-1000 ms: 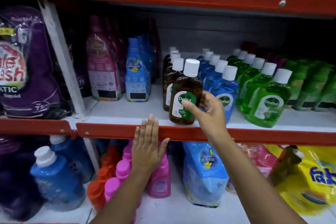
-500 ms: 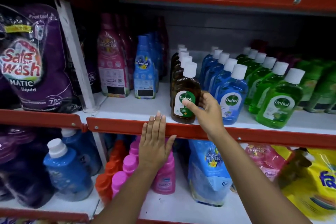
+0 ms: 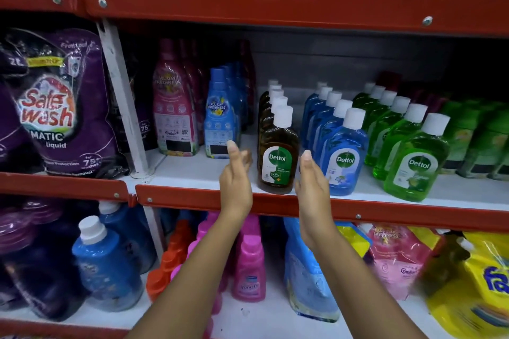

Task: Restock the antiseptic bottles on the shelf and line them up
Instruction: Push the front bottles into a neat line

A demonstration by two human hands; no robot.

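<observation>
Both hands, left hand [image 3: 236, 173] and right hand [image 3: 312, 177], spread, seemingly untouching, flank the amber-filled front brown bottle [image 3: 277, 155].

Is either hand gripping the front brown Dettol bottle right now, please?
No, the left hand and right hand are open on either side of the front brown Dettol bottle, neither touching it.

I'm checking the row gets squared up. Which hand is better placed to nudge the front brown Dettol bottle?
Probably the right hand: it is open beside the front brown Dettol bottle, close to its side. The left hand, also open, flanks the other side with a slightly wider gap. Neither is touching it.
</observation>
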